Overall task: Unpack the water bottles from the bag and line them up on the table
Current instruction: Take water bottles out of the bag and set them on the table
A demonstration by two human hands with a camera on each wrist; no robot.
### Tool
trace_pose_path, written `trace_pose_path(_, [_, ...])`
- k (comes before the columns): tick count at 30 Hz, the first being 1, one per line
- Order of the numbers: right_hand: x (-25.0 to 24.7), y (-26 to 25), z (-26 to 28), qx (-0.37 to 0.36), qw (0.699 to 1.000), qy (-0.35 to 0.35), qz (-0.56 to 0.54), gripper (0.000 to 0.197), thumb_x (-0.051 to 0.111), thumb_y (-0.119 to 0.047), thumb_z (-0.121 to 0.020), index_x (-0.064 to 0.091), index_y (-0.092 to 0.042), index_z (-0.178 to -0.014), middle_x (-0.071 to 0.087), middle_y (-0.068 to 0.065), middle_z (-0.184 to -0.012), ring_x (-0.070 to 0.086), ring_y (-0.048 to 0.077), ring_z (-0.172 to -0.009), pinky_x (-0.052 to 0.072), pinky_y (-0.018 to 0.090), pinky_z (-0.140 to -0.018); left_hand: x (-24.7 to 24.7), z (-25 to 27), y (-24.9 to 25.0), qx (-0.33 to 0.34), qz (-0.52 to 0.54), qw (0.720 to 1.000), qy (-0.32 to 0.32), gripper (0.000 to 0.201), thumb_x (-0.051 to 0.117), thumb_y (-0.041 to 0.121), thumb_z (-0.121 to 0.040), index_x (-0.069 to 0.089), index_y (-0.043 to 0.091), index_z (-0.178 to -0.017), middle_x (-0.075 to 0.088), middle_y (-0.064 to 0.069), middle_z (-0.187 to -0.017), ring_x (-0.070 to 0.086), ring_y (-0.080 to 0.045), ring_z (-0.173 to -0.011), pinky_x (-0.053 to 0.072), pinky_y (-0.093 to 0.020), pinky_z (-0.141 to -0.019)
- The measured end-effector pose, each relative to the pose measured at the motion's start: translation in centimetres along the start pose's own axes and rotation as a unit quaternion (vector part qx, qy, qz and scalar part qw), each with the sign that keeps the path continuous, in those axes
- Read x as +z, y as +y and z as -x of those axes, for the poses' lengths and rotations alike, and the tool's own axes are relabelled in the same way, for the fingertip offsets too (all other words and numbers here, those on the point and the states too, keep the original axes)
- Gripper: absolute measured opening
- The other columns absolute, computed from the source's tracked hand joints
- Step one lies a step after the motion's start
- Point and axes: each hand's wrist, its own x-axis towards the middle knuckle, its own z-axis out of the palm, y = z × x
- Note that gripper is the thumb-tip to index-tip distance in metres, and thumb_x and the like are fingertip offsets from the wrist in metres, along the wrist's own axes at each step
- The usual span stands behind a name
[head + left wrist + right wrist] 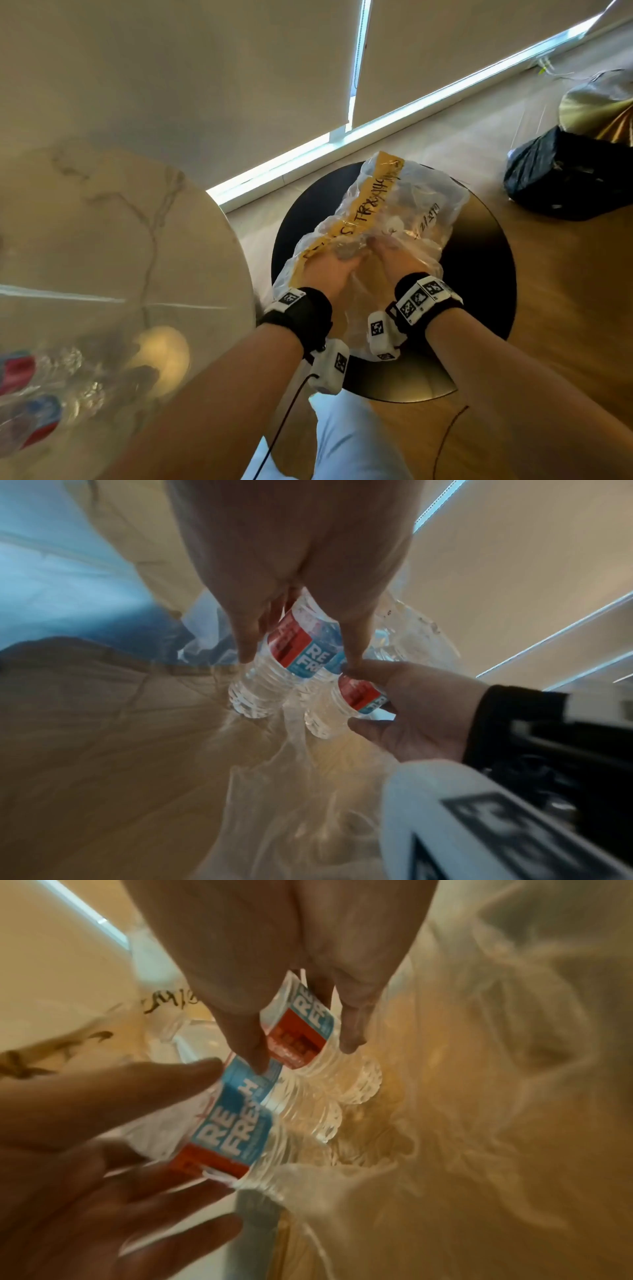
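Observation:
A clear plastic bag [411, 205] with a yellow strip and black writing lies on a low black round stool [479, 267]. Both of my hands are inside its mouth. My left hand [330, 270] grips one clear water bottle [294, 647] with a red and blue label, fingers and thumb on either side of it. My right hand [390, 257] grips a second bottle [301, 1031] of the same kind right beside the first. The two bottles touch each other inside the bag. In the head view the crumpled plastic hides both bottles.
A round marble table [102, 222] stands to the left, with blurred labelled bottles [30, 401] at its near left edge. A black bag [565, 181] lies on the wooden floor at the right. Cables hang from my wrists.

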Motion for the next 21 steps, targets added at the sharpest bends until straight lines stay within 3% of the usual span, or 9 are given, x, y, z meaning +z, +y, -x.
trace_pose_path(2, [0.6, 0.1, 0.2, 0.037, 0.999, -0.012, -0.016, 0.045, 0.045, -0.03, -0.101, 0.049, -0.006, -0.139, 0.05, 0.017, -0.143, 0.046, 0.033, -0.133, 0.036, 0.039, -0.11, 1.0, -0.8, -0.6, 0.004, -0.026, 1.0, -0.004, 0.041, 0.046, 0.084, -0.078, 0.052, 0.059, -0.11, 0.064, 0.025, -0.1, 0.065, -0.001, -0.089, 0.058, -0.032, -0.078])
trace_pose_path(3, [1.0, 0.0, 0.4, 0.07, 0.997, 0.004, -0.039, 0.043, 0.045, -0.029, -0.101, 0.049, -0.008, -0.138, 0.05, 0.016, -0.142, 0.047, 0.033, -0.131, 0.035, 0.039, -0.109, 0.1, -0.2, 0.7, 0.013, -0.033, 0.999, -0.016, 0.032, 0.052, 0.075, -0.082, 0.055, 0.055, -0.107, 0.064, 0.023, -0.099, 0.065, -0.002, -0.088, 0.058, -0.031, -0.077])
trace_pose_path(5, [1.3, -0.6, 1.8, 0.047, 0.997, 0.046, -0.036, 0.039, 0.045, -0.028, -0.099, 0.048, -0.015, -0.136, 0.05, 0.012, -0.14, 0.047, 0.03, -0.129, 0.034, 0.038, -0.108, -2.0, 1.7, 2.3, 0.022, -0.028, 0.999, -0.028, 0.022, 0.064, 0.046, -0.085, 0.064, 0.039, -0.106, 0.068, 0.014, -0.101, 0.066, -0.009, -0.092, 0.056, -0.031, -0.082])
trace_pose_path(7, [1.7, -1.0, 3.2, 0.037, 0.992, 0.067, -0.095, 0.039, 0.057, -0.029, -0.091, 0.053, -0.015, -0.128, 0.058, 0.01, -0.128, 0.056, 0.027, -0.116, 0.042, 0.035, -0.098, -3.4, 3.7, 2.5, 0.05, -0.01, 0.998, -0.042, 0.034, 0.065, 0.037, -0.084, 0.063, 0.03, -0.118, 0.068, 0.007, -0.115, 0.063, -0.015, -0.107, 0.051, -0.032, -0.093])
trace_pose_path(9, [2.2, -1.3, 4.9, 0.015, 0.978, 0.134, -0.16, 0.046, 0.075, -0.028, -0.078, 0.056, -0.013, -0.117, 0.064, 0.003, -0.108, 0.062, 0.021, -0.097, 0.049, 0.033, -0.084, -4.9, 5.8, 1.9, 0.064, 0.01, 0.997, -0.051, 0.05, 0.063, 0.041, -0.082, 0.057, 0.026, -0.13, 0.063, 0.002, -0.128, 0.058, -0.019, -0.119, 0.048, -0.035, -0.102])
trace_pose_path(12, [2.6, -3.1, 8.5, -0.026, 0.974, 0.134, -0.183, 0.057, 0.079, -0.029, -0.07, 0.048, -0.024, -0.118, 0.066, 0.001, -0.111, 0.063, 0.023, -0.104, 0.051, 0.044, -0.092, -8.5, 9.8, 0.0, 0.088, 0.051, 0.992, -0.074, 0.062, 0.071, 0.043, -0.081, 0.053, 0.023, -0.137, 0.061, -0.002, -0.134, 0.056, -0.02, -0.123, 0.047, -0.033, -0.104])
trace_pose_path(14, [3.1, -4.9, 11.1, -0.044, 0.975, 0.139, -0.166, 0.059, 0.08, -0.029, -0.071, 0.049, -0.023, -0.12, 0.064, -0.002, -0.111, 0.062, 0.023, -0.107, 0.05, 0.043, -0.093, -11.8, 12.9, -1.5, 0.099, 0.093, 0.989, -0.065, 0.06, 0.077, 0.039, -0.083, 0.054, 0.024, -0.137, 0.065, 0.001, -0.127, 0.061, -0.012, -0.113, 0.046, -0.02, -0.097])
trace_pose_path(17, [4.1, -9.2, 15.1, -0.091, 0.969, 0.127, -0.192, 0.055, 0.082, -0.029, -0.073, 0.05, -0.028, -0.117, 0.065, -0.008, -0.102, 0.064, 0.018, -0.098, 0.053, 0.038, -0.087, -16.5, 17.0, -4.7, 0.076, 0.141, 0.987, -0.017, 0.053, 0.08, 0.039, -0.081, 0.058, 0.028, -0.128, 0.068, 0.014, -0.103, 0.063, 0.007, -0.087, 0.047, -0.006, -0.078])
trace_pose_path(21, [7.4, -16.7, 18.0, -0.141, 0.965, 0.088, -0.202, 0.052, 0.08, -0.039, -0.076, 0.048, -0.033, -0.116, 0.063, -0.013, -0.097, 0.063, 0.007, -0.087, 0.049, 0.019, -0.071, -21.2, 20.4, -10.5, 0.006, 0.166, 0.982, 0.087, 0.054, 0.085, 0.032, -0.077, 0.06, 0.024, -0.124, 0.07, 0.011, -0.102, 0.064, 0.003, -0.084, 0.043, 0.0, -0.073])
